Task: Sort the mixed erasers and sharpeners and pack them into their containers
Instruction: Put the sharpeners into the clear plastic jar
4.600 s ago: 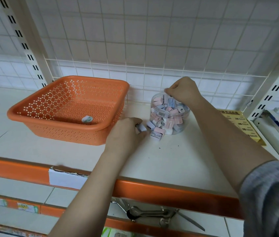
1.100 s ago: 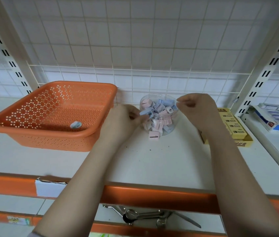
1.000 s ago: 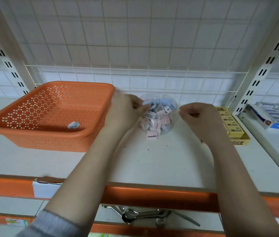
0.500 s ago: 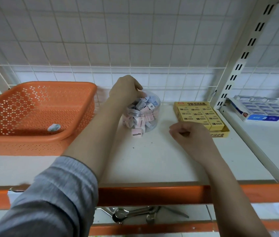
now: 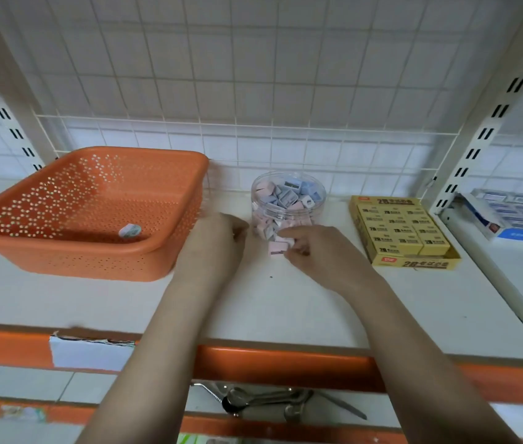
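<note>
A clear round jar (image 5: 288,200) full of pink and blue sharpeners stands at the back of the white shelf (image 5: 269,302). A pink sharpener (image 5: 275,248) lies on the shelf just in front of it. My right hand (image 5: 314,251) has its fingers curled round this sharpener's right side. My left hand (image 5: 215,241) hovers left of the jar with fingers curled, and what it holds is hidden. A yellow tray of boxed erasers (image 5: 402,233) sits right of the jar. One small pale item (image 5: 129,230) lies in the orange perforated basket (image 5: 93,213).
A white wire grid backs the shelf, with slotted uprights at both sides. A blue-and-white box (image 5: 510,216) of goods sits on the neighbouring shelf at right. Metal spoons (image 5: 273,402) lie on the shelf below, behind the orange front rail.
My left hand has come off the jar's top and dropped to its left. My right hand has moved left from the open shelf to the pink sharpener before the jar.
</note>
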The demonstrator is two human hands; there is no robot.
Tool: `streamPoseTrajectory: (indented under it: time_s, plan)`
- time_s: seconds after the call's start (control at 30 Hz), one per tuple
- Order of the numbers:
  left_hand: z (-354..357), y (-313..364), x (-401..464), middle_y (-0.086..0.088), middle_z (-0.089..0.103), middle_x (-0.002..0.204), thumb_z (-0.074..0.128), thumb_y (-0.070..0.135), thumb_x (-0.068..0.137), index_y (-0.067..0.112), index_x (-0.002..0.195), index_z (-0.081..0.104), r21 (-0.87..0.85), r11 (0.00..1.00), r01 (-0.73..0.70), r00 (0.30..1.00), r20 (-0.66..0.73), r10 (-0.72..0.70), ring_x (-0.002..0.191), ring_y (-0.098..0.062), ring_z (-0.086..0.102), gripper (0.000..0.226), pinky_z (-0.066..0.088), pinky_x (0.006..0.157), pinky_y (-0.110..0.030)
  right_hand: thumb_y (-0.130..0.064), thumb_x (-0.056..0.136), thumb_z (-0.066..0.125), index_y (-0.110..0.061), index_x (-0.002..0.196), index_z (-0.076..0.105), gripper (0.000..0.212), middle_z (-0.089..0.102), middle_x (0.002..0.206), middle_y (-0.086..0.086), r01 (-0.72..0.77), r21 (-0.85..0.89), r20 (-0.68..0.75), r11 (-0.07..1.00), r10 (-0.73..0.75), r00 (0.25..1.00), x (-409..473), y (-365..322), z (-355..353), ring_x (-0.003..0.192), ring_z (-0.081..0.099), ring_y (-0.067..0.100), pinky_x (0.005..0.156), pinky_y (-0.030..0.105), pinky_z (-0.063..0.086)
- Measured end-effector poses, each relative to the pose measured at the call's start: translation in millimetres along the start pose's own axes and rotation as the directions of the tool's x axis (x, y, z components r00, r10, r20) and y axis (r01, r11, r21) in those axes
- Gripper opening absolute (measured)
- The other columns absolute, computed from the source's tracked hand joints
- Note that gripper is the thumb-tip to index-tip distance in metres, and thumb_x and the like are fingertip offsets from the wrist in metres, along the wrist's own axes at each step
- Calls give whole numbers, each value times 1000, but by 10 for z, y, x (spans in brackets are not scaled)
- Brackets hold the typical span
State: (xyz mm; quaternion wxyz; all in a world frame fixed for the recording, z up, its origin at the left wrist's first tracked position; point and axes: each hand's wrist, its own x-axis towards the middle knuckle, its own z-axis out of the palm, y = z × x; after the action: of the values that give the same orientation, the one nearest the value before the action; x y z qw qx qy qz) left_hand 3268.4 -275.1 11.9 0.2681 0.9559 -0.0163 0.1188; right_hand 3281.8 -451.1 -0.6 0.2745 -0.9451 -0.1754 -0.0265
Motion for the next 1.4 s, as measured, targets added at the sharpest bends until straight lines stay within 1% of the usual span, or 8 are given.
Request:
streamPoseTrajectory:
  time_s: [0.13, 0.3, 0.43, 0.7, 0.9, 1.07, 1.27, 1.4]
  plan:
    - [57, -114, -265, -14, 70, 99, 53, 10, 87, 9, 95, 74, 21, 1000, 20, 1000, -8, -19, 94, -29, 64, 22, 47, 81, -34, -19, 91, 54, -26, 123, 60, 34, 64, 111, -1, -7, -89, 75, 996, 14, 997, 40, -63, 87, 104, 59, 20, 87, 33, 48]
    - [81, -228, -437, -14, 69, 94, 53, 12, 86, 8, 89, 71, -5, 995, 99, 995, -5, -99, 91, -28, 62, 18, 48, 79, -39, -23, 87, 58, -24, 93, 59, 7, 60, 96, -1, -59, -118, -16, 991, 57, 998, 51, 29, 197, 92, 57, 21, 65, 27, 37]
    - [63, -252, -482, -9, 70, 96, 56, 15, 87, 14, 95, 73, -39, 993, 112, 993, -27, -113, 92, -26, 63, 19, 48, 79, -33, -28, 87, 61, -19, 92, 65, 11, 53, 94, -1, -107, -112, -29, 988, 104, 994, -45, 75, 193, 91, 57, 18, 69, 28, 41]
    - [45, -243, -467, -7, 70, 91, 56, 22, 87, 15, 92, 72, -51, 991, 126, 991, -34, -128, 89, -25, 63, 18, 50, 77, -36, -33, 81, 71, -22, 88, 65, 14, 64, 73, -5, -113, 179, -303, 977, 164, 939, 367, -183, -542, 67, 61, 7, 63, 9, 41]
    - [44, -209, -475, -6, 70, 96, 54, 23, 88, 14, 95, 71, -19, 990, 138, 990, -1, -138, 93, -24, 62, 20, 49, 79, -36, -20, 79, 75, 1, 89, 70, 24, 64, 62, 6, -186, 310, -153, 932, 242, 958, 1034, -172, -589, 42, 55, 6, 59, 22, 52]
    - [32, -199, -453, -5, 70, 96, 52, 22, 87, 13, 95, 70, -10, 989, 145, 989, 10, -145, 93, -22, 62, 21, 49, 79, -37, -19, 82, 71, -7, 72, 68, 16, 60, 57, 3, -199, 243, -105, 949, 229, 968, 1111, -138, -556, 35, 48, 0, 60, 18, 46]
    - [44, -187, -435, -5, 70, 99, 52, 22, 88, 14, 96, 70, -2, 990, 139, 990, 24, -139, 96, -22, 61, 21, 49, 81, -36, -19, 84, 66, -17, 81, 69, 5, 64, 76, -3, -128, 171, -192, 977, 161, 968, 794, -44, -530, 69, 59, 7, 58, 12, 44]
    - [25, -161, -376, -1, 69, 103, 52, 25, 89, 22, 103, 70, -25, 989, 148, 989, 33, -147, 100, -21, 62, 23, 50, 83, -34, -20, 83, 69, -21, 81, 72, 4, 66, 77, -11, -47, 113, -97, 992, 59, 994, 466, 8, -489, 69, 56, -4, 58, 1, 38]
